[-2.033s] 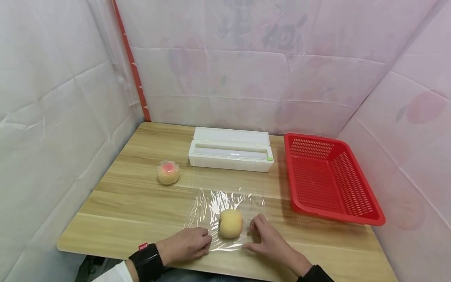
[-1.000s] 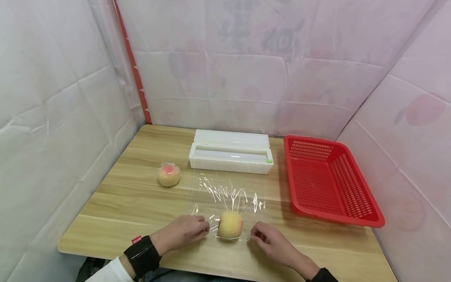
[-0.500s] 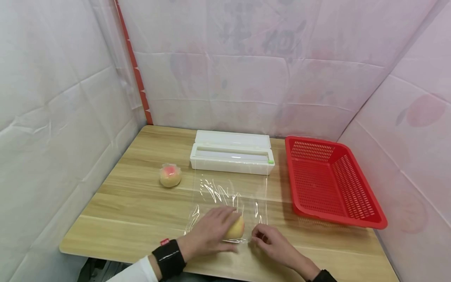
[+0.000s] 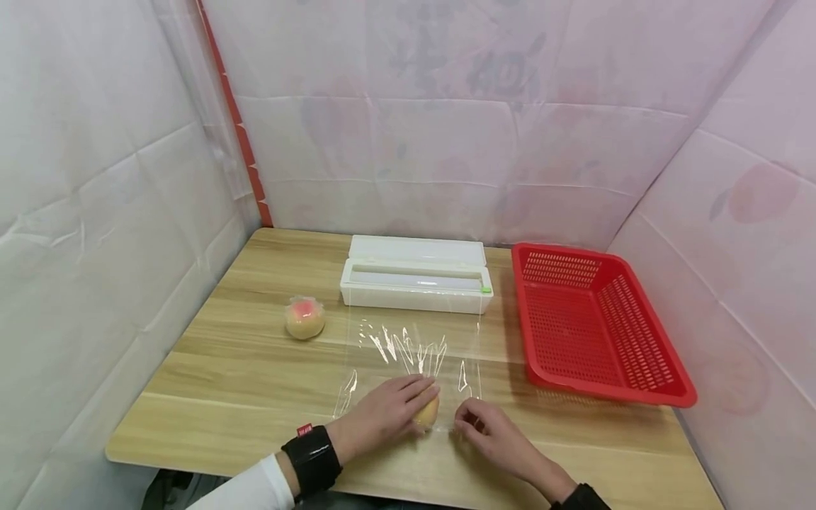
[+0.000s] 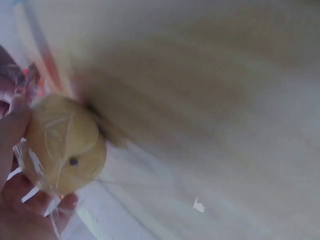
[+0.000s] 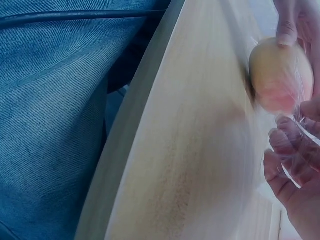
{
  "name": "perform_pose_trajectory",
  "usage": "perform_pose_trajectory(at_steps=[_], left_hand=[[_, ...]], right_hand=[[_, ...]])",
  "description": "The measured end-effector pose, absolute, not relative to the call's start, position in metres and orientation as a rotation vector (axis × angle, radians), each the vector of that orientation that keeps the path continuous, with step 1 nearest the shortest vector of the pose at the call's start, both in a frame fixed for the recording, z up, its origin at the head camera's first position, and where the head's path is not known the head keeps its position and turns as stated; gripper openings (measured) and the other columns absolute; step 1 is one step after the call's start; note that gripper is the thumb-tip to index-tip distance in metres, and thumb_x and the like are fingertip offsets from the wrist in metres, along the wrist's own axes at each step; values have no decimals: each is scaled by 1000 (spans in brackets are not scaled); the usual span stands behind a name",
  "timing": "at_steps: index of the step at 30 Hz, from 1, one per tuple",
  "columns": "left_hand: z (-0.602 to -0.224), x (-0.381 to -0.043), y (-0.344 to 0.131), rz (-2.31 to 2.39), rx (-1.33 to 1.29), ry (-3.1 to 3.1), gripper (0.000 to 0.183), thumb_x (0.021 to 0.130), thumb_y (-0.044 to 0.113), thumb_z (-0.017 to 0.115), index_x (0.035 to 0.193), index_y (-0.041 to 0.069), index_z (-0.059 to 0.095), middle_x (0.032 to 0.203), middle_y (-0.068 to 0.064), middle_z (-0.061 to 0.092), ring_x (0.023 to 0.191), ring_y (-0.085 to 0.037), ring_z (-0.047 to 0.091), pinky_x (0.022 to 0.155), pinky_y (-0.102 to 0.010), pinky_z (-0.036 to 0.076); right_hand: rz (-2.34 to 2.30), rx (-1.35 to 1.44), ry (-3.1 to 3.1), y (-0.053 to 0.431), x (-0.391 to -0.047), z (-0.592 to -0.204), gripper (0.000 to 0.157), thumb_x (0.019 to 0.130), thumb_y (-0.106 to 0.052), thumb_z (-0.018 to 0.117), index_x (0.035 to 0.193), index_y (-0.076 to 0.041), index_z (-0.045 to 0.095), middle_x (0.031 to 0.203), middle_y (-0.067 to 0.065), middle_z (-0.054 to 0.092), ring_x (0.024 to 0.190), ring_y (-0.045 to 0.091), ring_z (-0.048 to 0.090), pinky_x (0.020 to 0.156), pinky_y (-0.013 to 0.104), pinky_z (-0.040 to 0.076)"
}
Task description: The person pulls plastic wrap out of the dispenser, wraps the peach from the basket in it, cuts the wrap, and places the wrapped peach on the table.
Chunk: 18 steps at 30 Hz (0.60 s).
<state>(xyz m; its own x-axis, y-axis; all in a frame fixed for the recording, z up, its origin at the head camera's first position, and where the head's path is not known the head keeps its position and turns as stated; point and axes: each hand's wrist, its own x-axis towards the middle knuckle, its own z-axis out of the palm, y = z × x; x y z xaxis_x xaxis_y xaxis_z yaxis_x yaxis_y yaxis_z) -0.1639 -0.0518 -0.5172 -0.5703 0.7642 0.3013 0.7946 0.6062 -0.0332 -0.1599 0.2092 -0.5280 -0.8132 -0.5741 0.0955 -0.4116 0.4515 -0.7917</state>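
A yellow peach with a pink blush (image 4: 427,415) lies near the table's front edge, at the end of a sheet of cling film (image 4: 380,354). My left hand (image 4: 381,412) holds it from the left, fingers over its top, and covers much of it. In the left wrist view film lies over the peach (image 5: 65,145). Right of the fruit, my right hand (image 4: 494,433) has its fingers curled and pinches the film's near right edge. In the right wrist view the film stretches from those fingers (image 6: 285,180) to the peach (image 6: 280,75).
The film runs back to a white cling film box (image 4: 417,297) with its lid up and a green slider at its right end. A wrapped peach (image 4: 304,323) sits at the left. A red slotted basket (image 4: 529,326) stands at the right.
The near film edge lifted and went over the peach between the first two frames. Then my left hand left its film corner and moved right onto the peach; my right hand kept its place.
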Motion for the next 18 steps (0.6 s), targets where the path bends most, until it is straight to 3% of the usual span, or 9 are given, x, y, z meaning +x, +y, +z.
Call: perform_pose_trajectory(at_steps=[10,13,18], left_hand=[[-502,-178,-51,-404,-1271,-2797,59,100,43,53,149,10,44,151,-8,48,138,-27,48,113,-41,40],[-500,-186,-49,-504,-1208,-2928,58,101,42,51,150,13,43,153,-6,46,139,-24,46,115,-40,38],[-496,-197,-51,-675,-1131,-3056,56,101,41,50,150,14,42,154,-6,44,140,-24,45,116,-40,37]], right_hand=[[-1227,-884,2779,204,-160,-522,11,92,-7,67,101,-11,62,89,-7,59,77,0,54,64,20,51],[-1140,-1105,3027,200,-160,-518,16,90,-6,67,105,-9,63,98,-3,59,87,9,58,71,25,51],[-1027,-1702,3234,181,-154,-504,23,92,-8,49,103,-3,68,100,5,63,90,21,59,80,32,47]])
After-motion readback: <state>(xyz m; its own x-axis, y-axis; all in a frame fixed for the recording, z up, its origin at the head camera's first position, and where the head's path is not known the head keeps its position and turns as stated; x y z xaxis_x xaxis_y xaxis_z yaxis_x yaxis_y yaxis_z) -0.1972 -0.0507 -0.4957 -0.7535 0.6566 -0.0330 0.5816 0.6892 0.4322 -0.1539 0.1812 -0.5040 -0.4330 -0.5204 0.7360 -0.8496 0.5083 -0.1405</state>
